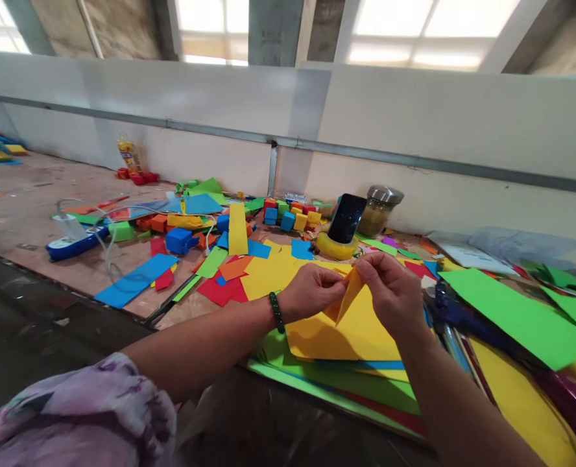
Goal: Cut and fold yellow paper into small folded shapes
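Observation:
A small folded piece of yellow paper (350, 297) is held up between my two hands. My left hand (314, 290), with a dark green bead bracelet (277, 312) at the wrist, pinches its left side. The fingers of my right hand (392, 288) close on its upper right edge. Under both hands lies a stack of coloured sheets, with yellow paper (327, 340) on top and green sheets (292, 363) lower down. Part of the folded piece is hidden behind my fingers.
Behind my hands a phone (347, 218) leans upright on a yellow tape roll (335, 246), beside a lidded glass jar (378, 211). Folded paper cubes (288, 220) and paper strips (136, 280) cover the left. A blue-and-white power strip (77, 243) and green sheets (519, 316) lie at the sides.

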`<state>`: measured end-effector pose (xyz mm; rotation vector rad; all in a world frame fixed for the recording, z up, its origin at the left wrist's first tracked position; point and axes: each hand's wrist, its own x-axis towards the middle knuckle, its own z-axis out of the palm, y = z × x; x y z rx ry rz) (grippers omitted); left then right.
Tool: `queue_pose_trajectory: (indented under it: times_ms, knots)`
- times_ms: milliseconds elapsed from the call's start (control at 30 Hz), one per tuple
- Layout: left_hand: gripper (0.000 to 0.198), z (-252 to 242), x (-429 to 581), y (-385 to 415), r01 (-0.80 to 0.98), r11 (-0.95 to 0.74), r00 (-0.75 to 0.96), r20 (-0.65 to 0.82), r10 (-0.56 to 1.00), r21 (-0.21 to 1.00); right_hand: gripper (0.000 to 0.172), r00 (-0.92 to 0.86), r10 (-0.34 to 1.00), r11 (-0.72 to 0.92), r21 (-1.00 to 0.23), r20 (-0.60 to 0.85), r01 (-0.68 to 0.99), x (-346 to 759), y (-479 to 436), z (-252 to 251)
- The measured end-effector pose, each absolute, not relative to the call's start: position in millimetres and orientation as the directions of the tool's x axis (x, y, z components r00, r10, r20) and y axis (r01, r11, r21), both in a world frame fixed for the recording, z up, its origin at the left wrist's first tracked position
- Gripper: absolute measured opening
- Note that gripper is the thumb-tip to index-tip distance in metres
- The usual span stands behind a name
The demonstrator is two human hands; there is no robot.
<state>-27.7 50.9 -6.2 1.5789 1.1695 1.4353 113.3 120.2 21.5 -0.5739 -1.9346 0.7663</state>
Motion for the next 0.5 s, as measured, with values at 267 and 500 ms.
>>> queue_pose_trajectory:
  times_ms: [267,500]
  knots:
    - [0.036,-11.6,-23.2,54.5,0.103,-0.239,-0.008,0.241,0.971,0.966,0.023,-0.348,0.721,0.655,-0.754,0.6,0.057,116.0,125.2,22.8]
    - [0.038,-14.4,-23.7,56.6,0.162,-0.206,-0.025,0.213,0.977,0.965,0.024,-0.309,0.729,0.661,-0.746,0.611,0.084,117.9,130.3,17.7]
